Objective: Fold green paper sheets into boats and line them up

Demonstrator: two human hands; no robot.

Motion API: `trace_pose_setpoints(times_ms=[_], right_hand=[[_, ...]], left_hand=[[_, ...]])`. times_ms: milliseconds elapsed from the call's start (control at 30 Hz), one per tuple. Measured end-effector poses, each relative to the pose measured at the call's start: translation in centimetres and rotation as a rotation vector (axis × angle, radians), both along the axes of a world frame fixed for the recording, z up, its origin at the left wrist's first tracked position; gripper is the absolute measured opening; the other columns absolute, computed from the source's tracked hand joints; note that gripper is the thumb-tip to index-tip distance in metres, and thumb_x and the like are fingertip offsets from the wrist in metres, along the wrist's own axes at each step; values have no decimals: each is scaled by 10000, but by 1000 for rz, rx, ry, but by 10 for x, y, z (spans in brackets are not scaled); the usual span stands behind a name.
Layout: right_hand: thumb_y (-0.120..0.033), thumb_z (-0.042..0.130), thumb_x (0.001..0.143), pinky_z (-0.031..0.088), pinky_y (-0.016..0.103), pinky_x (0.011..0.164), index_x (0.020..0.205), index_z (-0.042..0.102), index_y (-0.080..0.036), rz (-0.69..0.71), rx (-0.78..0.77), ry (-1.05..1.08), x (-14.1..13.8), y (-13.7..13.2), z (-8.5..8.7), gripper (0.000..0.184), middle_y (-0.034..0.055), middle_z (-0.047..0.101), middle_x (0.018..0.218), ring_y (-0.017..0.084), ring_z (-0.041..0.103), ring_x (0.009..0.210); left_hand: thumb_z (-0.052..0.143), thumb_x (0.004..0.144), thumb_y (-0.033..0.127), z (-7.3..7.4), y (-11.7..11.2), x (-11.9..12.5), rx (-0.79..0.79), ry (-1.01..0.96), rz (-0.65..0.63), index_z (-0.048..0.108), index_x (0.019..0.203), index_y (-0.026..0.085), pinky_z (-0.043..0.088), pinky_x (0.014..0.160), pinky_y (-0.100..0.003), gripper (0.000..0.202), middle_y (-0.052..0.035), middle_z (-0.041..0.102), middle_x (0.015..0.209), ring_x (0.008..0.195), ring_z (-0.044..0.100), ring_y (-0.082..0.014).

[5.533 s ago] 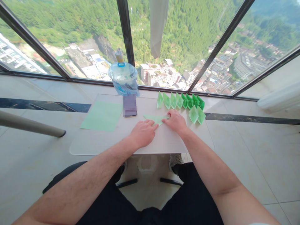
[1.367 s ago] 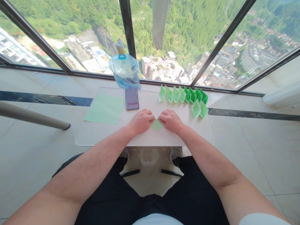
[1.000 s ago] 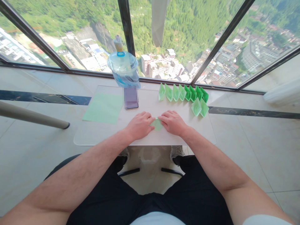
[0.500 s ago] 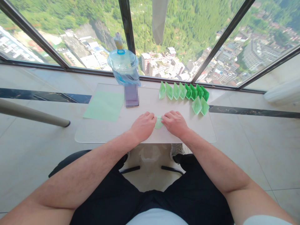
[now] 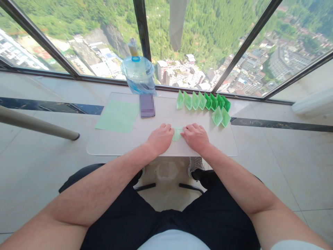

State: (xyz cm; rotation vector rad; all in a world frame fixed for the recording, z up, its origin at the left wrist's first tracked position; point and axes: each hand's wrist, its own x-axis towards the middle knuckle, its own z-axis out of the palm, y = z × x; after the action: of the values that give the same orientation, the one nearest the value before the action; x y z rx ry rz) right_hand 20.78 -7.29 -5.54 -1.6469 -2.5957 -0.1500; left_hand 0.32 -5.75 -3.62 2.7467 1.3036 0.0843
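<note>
Between my hands, near the front of the low white table (image 5: 125, 145), lies a small folded piece of light green paper (image 5: 177, 134) with crease lines across it. My left hand (image 5: 161, 137) is closed with its fingertips on the paper's left edge. On the right edge, the bent fingers of my right hand (image 5: 194, 136) pinch the paper. At the back right stand several folded paper boats (image 5: 195, 100), light green to the left and darker green to the right. Two more light boats (image 5: 217, 116) sit in front of them.
A stack or sheet of light green paper (image 5: 117, 117) lies at the table's left. Beside it is a phone (image 5: 147, 106) with a blurred screen. Behind stands a large clear water bottle (image 5: 138, 74) by the window. A grey pole (image 5: 39, 123) rests on the floor at left.
The paper's lower edge has gone from a rounded or pointed outline to a flatter one, and more of its width shows. My right hand has shifted slightly to the right.
</note>
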Motion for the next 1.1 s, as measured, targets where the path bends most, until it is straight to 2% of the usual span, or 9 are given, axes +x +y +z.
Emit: trace_pose_setpoints(times_ms=[167, 367, 500, 567, 633, 700, 833, 1000, 1100], right_hand=[[-350, 404, 1015, 351, 409, 836, 1183, 657, -118, -35, 2, -1, -2, -4, 3, 383, 182, 635, 1154, 318, 470, 1106], [-342, 403, 1010, 352, 410, 841, 1279, 612, -101, -83, -31, -33, -6, -10, 5, 417, 197, 636, 1149, 316, 500, 1072], [-366, 358, 1022, 340, 404, 836, 1447, 498, -248, -113, -70, -77, -13, -15, 11, 462, 171, 625, 1139, 306, 520, 1038], [-421, 335, 1025, 336, 402, 840, 1460, 477, -332, -132, -95, -106, -17, -17, 17, 467, 162, 611, 1139, 305, 520, 1038], [-492, 327, 1015, 338, 402, 850, 1456, 480, -350, -144, -121, -128, -21, -18, 23, 488, 164, 598, 1153, 308, 517, 1050], [-547, 329, 1000, 341, 403, 863, 1458, 480, -343, -151, -144, -142, -23, -19, 27, 523, 168, 591, 1168, 309, 517, 1060], [-583, 331, 985, 349, 411, 878, 1444, 498, -327, -160, -152, -144, -25, -19, 30, 551, 176, 587, 1181, 319, 527, 1071], [-586, 335, 984, 359, 430, 906, 1449, 487, -300, -159, -178, -116, -25, -19, 30, 567, 188, 578, 1236, 330, 521, 1112], [-585, 345, 985, 365, 444, 933, 1414, 518, -231, -176, -198, -98, -22, -19, 30, 582, 195, 570, 1292, 329, 506, 1153]], left_hand=[[399, 911, 81, 2, -9, 5, 15, 20, 40, 649, 1083, 108, 462, 864, -380, 304, -167, 618, 1055, 1024, 542, -283], [429, 913, 150, 1, -25, 9, 32, 44, 152, 565, 1311, 101, 426, 868, -427, 423, -193, 634, 1128, 1040, 566, -301], [438, 921, 211, 4, -30, 14, 15, 76, 182, 540, 1347, 99, 385, 883, -465, 452, -208, 631, 1169, 1062, 576, -325], [442, 913, 219, 5, -31, 16, 5, 98, 207, 540, 1348, 102, 372, 888, -474, 460, -202, 637, 1170, 1055, 581, -329], [442, 909, 227, 6, -32, 17, 3, 108, 223, 543, 1348, 97, 368, 893, -477, 469, -200, 642, 1172, 1059, 580, -337], [437, 911, 237, 5, -33, 17, 18, 109, 214, 539, 1361, 87, 355, 930, -487, 484, -203, 640, 1202, 1143, 541, -362], [438, 918, 259, 3, -34, 18, 45, 131, 198, 511, 1402, 80, 248, 1072, -524, 521, -211, 602, 1312, 1370, 353, -391], [409, 927, 227, 1, -37, 21, 28, 144, 205, 496, 1405, 51, 278, 1052, -486, 517, -224, 612, 1247, 1181, 527, -341], [409, 924, 236, 0, -38, 22, 26, 141, 228, 495, 1406, 61, 325, 993, -468, 520, -234, 597, 1249, 1145, 542, -343]])
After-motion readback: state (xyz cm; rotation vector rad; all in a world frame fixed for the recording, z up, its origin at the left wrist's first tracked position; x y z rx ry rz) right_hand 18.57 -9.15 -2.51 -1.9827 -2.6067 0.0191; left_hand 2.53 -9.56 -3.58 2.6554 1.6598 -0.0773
